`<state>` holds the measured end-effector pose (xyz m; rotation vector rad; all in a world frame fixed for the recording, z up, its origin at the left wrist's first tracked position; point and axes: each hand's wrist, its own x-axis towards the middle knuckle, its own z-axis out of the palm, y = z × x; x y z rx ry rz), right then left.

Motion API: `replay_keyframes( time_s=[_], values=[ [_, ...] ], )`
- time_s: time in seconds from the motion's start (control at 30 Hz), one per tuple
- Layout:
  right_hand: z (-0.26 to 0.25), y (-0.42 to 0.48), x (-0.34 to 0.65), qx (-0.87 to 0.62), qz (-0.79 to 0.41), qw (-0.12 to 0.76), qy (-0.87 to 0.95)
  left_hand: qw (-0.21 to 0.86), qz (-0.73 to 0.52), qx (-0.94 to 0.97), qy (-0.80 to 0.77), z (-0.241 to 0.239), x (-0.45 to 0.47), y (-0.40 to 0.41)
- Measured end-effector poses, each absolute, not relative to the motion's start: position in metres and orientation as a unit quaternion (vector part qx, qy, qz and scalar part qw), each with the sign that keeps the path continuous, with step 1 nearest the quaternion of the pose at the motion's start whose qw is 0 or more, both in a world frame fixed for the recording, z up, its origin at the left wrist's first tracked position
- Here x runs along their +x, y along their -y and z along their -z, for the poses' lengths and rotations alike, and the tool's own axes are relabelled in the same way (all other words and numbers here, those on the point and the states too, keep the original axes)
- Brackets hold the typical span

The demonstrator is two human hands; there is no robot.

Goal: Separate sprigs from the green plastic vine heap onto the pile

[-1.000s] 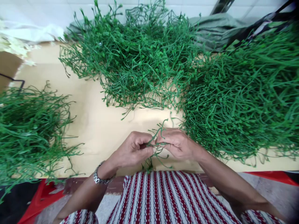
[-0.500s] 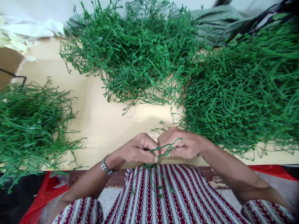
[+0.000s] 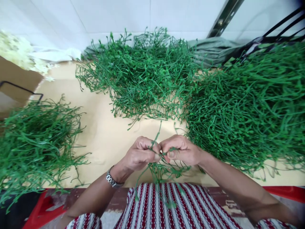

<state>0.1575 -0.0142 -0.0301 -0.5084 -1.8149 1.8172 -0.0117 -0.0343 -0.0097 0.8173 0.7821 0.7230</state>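
Close to the table's front edge, my left hand (image 3: 143,153) and my right hand (image 3: 182,149) meet fingertip to fingertip. Both are closed in a pinch on green artificial plant stems (image 3: 156,173). One stem points up past my left fingers, while others dangle below over the striped shirt. Where the stems join is partly covered by my fingers. A big pile of similar stems (image 3: 245,111) lies just right of my right hand. Beyond my hands is another pile (image 3: 145,73), and a third heap (image 3: 40,143) sits at the far left.
The tabletop (image 3: 100,127) is pale yellow. At the back left are cream artificial flowers (image 3: 19,51) beside a brown cardboard box (image 3: 19,76). Grey-green cloth (image 3: 212,51) lies along the tiled wall. Red plastic (image 3: 43,210) shows below the table edge.
The view has tilted up, showing more wall. My hands stay together, but the stems between them have turned; one now points upward and more hang below.
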Motion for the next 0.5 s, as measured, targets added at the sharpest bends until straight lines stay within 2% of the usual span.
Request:
replay_keyframes(
  time_s=[0.07, 0.17, 0.27, 0.37, 0.5],
  values=[
    [0.026, 0.016, 0.159, -0.157, -0.693, 0.286, 0.643, 0.800, -0.355, 0.365, -0.318, 0.008, -0.015, 0.029],
    [0.021, 0.018, 0.161, -0.122, -0.707, 0.357, 0.598, 0.770, -0.461, 0.319, -0.304, 0.010, -0.024, 0.019],
    [0.019, 0.012, 0.163, -0.189, -0.664, 0.388, 0.611, 0.710, -0.486, 0.356, -0.364, 0.016, -0.030, 0.012],
    [0.013, 0.000, 0.168, -0.320, -0.566, 0.407, 0.642, 0.665, -0.454, 0.438, -0.399, 0.021, -0.033, 0.012],
    [-0.008, -0.004, 0.177, -0.445, -0.362, 0.529, 0.625, 0.594, -0.417, 0.505, -0.468, 0.021, -0.031, 0.020]
  ],
)
